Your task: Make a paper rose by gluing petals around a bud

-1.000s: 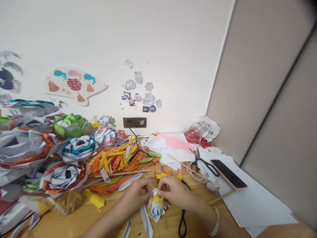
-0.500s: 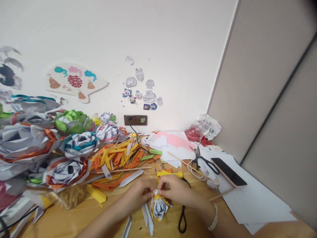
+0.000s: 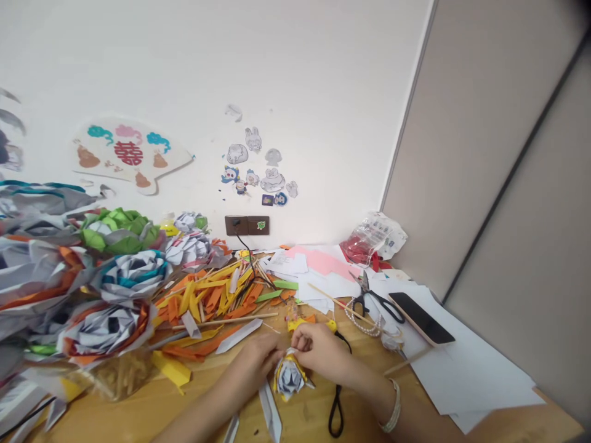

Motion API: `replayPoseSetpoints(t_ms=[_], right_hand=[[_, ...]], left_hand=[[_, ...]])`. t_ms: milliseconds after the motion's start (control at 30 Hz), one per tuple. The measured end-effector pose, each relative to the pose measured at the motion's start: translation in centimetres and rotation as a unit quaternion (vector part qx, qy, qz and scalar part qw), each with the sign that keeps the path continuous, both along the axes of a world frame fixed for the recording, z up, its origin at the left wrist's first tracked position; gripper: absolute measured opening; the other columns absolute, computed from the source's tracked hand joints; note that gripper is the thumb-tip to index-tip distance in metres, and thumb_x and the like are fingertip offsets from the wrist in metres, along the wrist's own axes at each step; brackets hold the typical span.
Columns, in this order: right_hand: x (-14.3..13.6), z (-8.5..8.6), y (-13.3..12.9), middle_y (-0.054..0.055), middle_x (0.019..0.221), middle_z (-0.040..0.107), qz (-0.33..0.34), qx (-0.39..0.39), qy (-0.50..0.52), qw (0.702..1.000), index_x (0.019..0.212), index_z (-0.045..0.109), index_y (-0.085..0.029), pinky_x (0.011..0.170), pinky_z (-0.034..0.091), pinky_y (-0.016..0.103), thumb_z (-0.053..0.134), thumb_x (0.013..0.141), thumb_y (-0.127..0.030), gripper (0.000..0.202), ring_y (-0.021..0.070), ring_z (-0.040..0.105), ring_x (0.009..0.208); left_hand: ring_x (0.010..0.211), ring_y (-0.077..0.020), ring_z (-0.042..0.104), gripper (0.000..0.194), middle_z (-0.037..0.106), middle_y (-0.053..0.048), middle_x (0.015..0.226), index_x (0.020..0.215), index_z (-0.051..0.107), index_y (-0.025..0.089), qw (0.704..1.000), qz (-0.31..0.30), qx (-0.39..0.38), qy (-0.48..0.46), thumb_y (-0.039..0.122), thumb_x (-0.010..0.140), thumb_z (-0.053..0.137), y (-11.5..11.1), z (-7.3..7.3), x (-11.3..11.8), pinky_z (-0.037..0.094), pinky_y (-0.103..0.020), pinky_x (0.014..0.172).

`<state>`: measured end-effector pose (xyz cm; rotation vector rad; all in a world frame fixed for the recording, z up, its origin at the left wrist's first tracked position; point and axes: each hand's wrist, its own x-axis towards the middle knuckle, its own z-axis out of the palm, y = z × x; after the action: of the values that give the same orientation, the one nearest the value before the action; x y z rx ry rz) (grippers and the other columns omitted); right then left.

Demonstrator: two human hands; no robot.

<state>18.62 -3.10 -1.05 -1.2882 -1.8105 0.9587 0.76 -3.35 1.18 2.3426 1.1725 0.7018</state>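
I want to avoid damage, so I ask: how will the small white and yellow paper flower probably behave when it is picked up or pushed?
The paper flower is probably light, being visibly folded paper. Its thin petals would likely crease under pressure, as their edges stand apart. Pushed on the table, it might roll, given its rounded head.

Red 囍 (image 3: 128,153) on wht fan (image 3: 148,162)
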Motion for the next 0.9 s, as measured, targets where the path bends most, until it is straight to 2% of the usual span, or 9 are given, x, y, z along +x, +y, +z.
replayPoseSetpoints(t_ms=[67,167,233,333,433,500,567,767,900], right_hand=[[0.0,-0.4,0.4,-0.005,0.057,0.058,-0.038,0.001,0.044,0.998,0.068,0.063,-0.019,0.052,0.038,0.020,0.063,0.062,-0.014,0.008,0.0103,0.052,0.054],[-0.1,-0.5,1.2,-0.004,0.057,0.057,-0.084,0.012,0.149,0.985,0.069,0.063,-0.018,0.054,0.040,0.022,0.065,0.060,-0.018,0.009,0.0117,0.053,0.055],[-0.2,-0.5,1.6,-0.003,0.058,0.056,-0.102,0.020,0.200,0.974,0.071,0.064,-0.017,0.054,0.042,0.023,0.065,0.061,-0.021,0.011,0.0123,0.053,0.056],[-0.5,-0.6,1.7,-0.005,0.059,0.054,-0.113,0.017,0.245,0.963,0.095,0.064,-0.017,0.055,0.043,0.024,0.065,0.063,-0.024,0.033,0.0125,0.054,0.056],[-1.0,-0.7,1.4,-0.003,0.061,0.058,-0.075,0.003,0.277,0.958,0.102,0.064,-0.017,0.061,0.045,0.027,0.066,0.065,-0.025,0.038,0.0152,0.058,0.063],[-1.3,-0.7,1.2,0.001,0.067,0.063,-0.032,-0.006,0.280,0.959,0.086,0.068,-0.016,0.064,0.045,0.028,0.063,0.069,-0.029,0.022,0.0176,0.061,0.069],[-1.5,-0.6,1.0,0.002,0.070,0.065,-0.015,-0.018,0.283,0.959,0.074,0.066,-0.015,0.061,0.045,0.027,0.061,0.072,-0.033,0.018,0.0178,0.061,0.069],[-1.4,-0.7,1.0,-0.002,0.060,0.061,-0.009,-0.036,0.262,0.964,0.071,0.061,-0.016,0.049,0.037,0.020,0.062,0.070,-0.030,0.014,0.0112,0.053,0.053],[-1.3,-0.9,0.8,-0.001,0.060,0.062,-0.059,-0.009,0.172,0.983,0.069,0.063,-0.017,0.050,0.039,0.021,0.061,0.071,-0.027,0.010,0.0126,0.056,0.055]], left_hand=[[0.070,-0.0180,0.056,0.027,0.062,-0.003,0.072,0.071,0.060,0.018,0.998,-0.005,-0.033,-0.045,0.030,0.086,0.041,-0.1,0.4,-0.3,0.043,-0.026,0.067],[0.087,-0.0213,0.059,0.027,0.066,-0.007,0.095,0.100,0.060,0.019,0.988,-0.034,-0.058,-0.136,0.035,0.085,0.044,-0.3,0.4,-0.6,0.046,-0.031,0.080],[0.098,-0.0241,0.058,0.046,0.062,-0.009,0.112,0.120,0.050,0.020,0.981,-0.051,-0.063,-0.175,0.036,0.077,0.058,-0.4,-0.4,-0.6,0.046,-0.034,0.085],[0.106,-0.0273,0.056,0.073,0.055,-0.013,0.124,0.131,0.037,0.022,0.977,-0.030,-0.059,-0.204,0.029,0.067,0.069,-0.5,-2.1,-0.1,0.047,-0.037,0.087],[0.116,-0.0289,0.050,0.075,0.049,-0.015,0.131,0.133,0.033,0.020,0.977,0.007,-0.059,-0.203,0.018,0.065,0.067,-0.6,-3.1,0.5,0.043,-0.040,0.093],[0.118,-0.0280,0.050,0.071,0.051,-0.014,0.130,0.131,0.035,0.021,0.980,0.024,-0.055,-0.192,0.015,0.066,0.064,-0.7,-3.0,0.7,0.040,-0.042,0.097],[0.116,-0.0272,0.051,0.065,0.054,-0.013,0.127,0.128,0.039,0.021,0.981,0.031,-0.039,-0.186,0.016,0.068,0.063,-0.9,-2.6,0.8,0.039,-0.042,0.099],[0.110,-0.0248,0.056,0.051,0.058,-0.013,0.121,0.123,0.042,0.019,0.987,0.015,-0.006,-0.159,0.015,0.074,0.055,-1.4,-1.5,0.9,0.043,-0.040,0.095],[0.110,-0.0260,0.056,0.052,0.058,-0.013,0.122,0.122,0.044,0.019,0.990,0.012,0.017,-0.138,0.014,0.071,0.056,-1.5,-1.4,0.9,0.044,-0.040,0.094]])
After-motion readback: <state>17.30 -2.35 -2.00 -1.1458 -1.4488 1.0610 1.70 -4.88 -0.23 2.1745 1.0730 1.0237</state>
